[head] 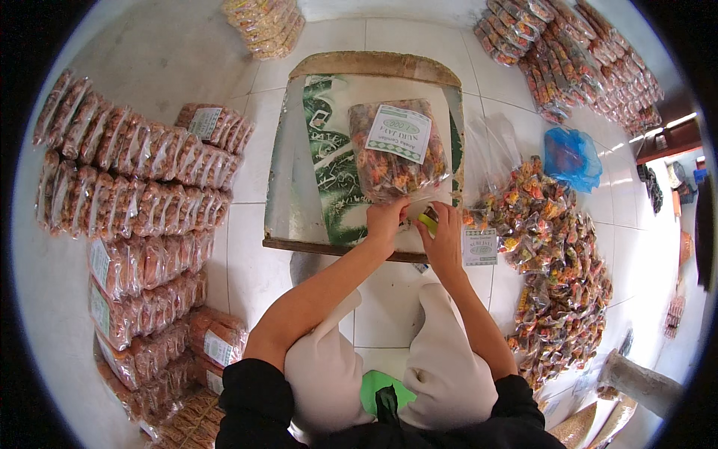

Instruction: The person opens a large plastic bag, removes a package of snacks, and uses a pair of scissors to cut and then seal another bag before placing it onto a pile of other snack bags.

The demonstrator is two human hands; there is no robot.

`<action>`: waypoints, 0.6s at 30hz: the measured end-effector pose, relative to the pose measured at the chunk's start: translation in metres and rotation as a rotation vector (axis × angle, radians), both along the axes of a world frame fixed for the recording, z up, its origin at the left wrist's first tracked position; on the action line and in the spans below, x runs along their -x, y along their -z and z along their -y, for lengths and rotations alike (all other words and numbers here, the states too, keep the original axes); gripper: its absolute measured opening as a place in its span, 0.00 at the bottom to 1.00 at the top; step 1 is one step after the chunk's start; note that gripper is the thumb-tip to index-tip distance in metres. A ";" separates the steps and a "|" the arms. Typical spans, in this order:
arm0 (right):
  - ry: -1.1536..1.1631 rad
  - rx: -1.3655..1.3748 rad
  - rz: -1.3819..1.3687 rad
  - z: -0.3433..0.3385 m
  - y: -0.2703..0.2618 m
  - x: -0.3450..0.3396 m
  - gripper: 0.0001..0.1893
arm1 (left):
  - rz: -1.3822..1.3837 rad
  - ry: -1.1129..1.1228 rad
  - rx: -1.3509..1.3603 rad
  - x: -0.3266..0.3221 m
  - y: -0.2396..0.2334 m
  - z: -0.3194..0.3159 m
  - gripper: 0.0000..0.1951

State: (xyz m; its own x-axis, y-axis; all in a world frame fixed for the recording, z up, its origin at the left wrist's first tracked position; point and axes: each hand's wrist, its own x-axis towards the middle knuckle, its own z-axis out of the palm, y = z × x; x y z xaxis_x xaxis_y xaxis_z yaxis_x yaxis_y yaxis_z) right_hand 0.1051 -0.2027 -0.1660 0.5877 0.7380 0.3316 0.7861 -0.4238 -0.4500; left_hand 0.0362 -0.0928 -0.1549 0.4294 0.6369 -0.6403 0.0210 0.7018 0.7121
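A clear plastic bag of small snack packets (398, 179) lies on a low wood-edged table (376, 63), a printed paper label inside or on its upper face. My left hand (388, 223) grips the gathered end of the bag nearest me. Just to its right, my right hand (440, 227) holds a small yellow-green object (429, 220), perhaps a stapler, mostly covered by the fingers. Beside the table's right edge, a loose printed label (480, 247) lies on the floor near a heap of small snack packets (555, 280).
Stacks of bagged snacks (134, 146) stand at the left, with more packs (594, 62) at the upper right and yellowish ones (266, 28) at the top. A blue plastic bag (571, 159) lies beyond the heap. A grey cylindrical object (639, 381) is at the lower right.
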 end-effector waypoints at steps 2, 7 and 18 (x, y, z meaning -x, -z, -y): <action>0.059 -0.151 -0.588 -0.003 -0.004 0.001 0.25 | -0.008 0.009 -0.015 0.000 0.002 -0.001 0.07; 0.088 -0.283 -1.613 -0.014 -0.018 -0.012 0.20 | 0.024 0.007 -0.009 0.001 0.000 0.001 0.08; 0.137 -0.359 -1.726 -0.025 -0.034 -0.009 0.22 | 0.017 -0.005 -0.110 0.001 0.007 0.000 0.09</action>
State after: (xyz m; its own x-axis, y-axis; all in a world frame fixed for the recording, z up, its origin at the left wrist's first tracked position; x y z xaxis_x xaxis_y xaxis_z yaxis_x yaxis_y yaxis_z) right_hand 0.1141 -0.1776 -0.1321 0.4557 0.6948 -0.5564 -0.6707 -0.1429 -0.7279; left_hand 0.0356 -0.0932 -0.1623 0.4359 0.7051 -0.5593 0.0049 0.6196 0.7849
